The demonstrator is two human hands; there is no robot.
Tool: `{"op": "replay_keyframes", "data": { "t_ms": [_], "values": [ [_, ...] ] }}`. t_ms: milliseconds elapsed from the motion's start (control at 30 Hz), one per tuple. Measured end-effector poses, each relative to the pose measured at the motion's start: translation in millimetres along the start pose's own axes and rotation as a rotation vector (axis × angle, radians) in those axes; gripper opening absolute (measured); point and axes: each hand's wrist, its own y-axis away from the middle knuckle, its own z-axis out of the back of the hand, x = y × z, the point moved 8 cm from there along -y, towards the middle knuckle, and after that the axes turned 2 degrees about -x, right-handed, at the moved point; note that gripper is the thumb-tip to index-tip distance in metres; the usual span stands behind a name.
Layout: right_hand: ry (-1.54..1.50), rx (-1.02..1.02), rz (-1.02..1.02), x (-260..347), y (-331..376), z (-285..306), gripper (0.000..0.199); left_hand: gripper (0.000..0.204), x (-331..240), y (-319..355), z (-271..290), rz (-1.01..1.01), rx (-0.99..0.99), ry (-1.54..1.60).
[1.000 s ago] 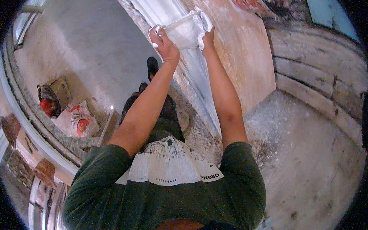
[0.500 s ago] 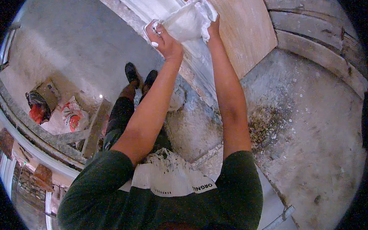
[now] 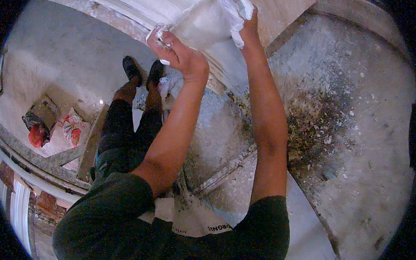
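Rough grey concrete floor (image 3: pixel 368 135) spreads out far below the hands, dusted white and strewn with a dark patch of debris (image 3: pixel 311 129) under the right forearm. Both arms reach up and forward from the dark green shirt at the lower edge. The left hand (image 3: pixel 181 55) is closed in a fist around one end of a white plastic bag (image 3: pixel 207 22), its fingers curled over the crumpled edge. The right hand (image 3: pixel 249 27) grips the other end of the same bag, though most of that hand is hidden behind the bunched white plastic, so only its wrist and heel show clearly. The bag hangs stretched between the two hands, held against or just in front of a pale plastered wall (image 3: pixel 130 3) that runs across the top; whether it touches the wall cannot be told.

Beneath the left forearm the person's legs in dark trousers lead down to a pair of black shoes (image 3: pixel 143 72). Beside the shoes, toward the right hand, lies a small heap of white rags (image 3: pixel 170 87). Well off to the left of the left arm, down on the floor, sit a red and white sack (image 3: pixel 73 127) and a dark bundle with red in it (image 3: pixel 35 131). A grey plank (image 3: pixel 90 144) runs between those sacks and the legs.
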Motion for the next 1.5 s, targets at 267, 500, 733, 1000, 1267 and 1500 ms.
{"op": "replay_keyframes", "data": {
  "t_ms": [267, 500, 733, 1000, 1267, 1500],
  "values": [
    [0.295, 0.121, 0.264, 12.0, 75.8, 72.3, 0.046, 0.024, 22.1, 86.1, 7.8, 0.123, -0.015, 0.141],
    [0.262, -0.392, 0.14, 11.5, 121.0, 98.7, 0.037, 0.03, 35.6, 116.7, 15.5, 0.156, -0.09, 0.095],
    [-0.158, -0.596, -0.148, -13.4, 131.0, 76.3, 0.037, 0.027, 33.6, 114.7, 6.5, 0.266, -0.056, 0.057],
    [-0.738, -0.187, -0.377, -21.7, 83.0, -6.3, 0.038, 0.019, -18.8, 52.0, -17.0, 0.299, 0.009, 0.178],
    [1.502, 0.169, 0.188, -16.6, -10.9, -75.0, 0.034, 0.021, -82.4, -20.4, -65.5, 0.414, 0.102, 0.209],
    [1.781, 0.171, 0.33, 17.7, -56.7, -179.4, 0.03, 0.033, -133.2, -139.8, -96.4, 0.583, 0.109, 0.428]
  ]
}}
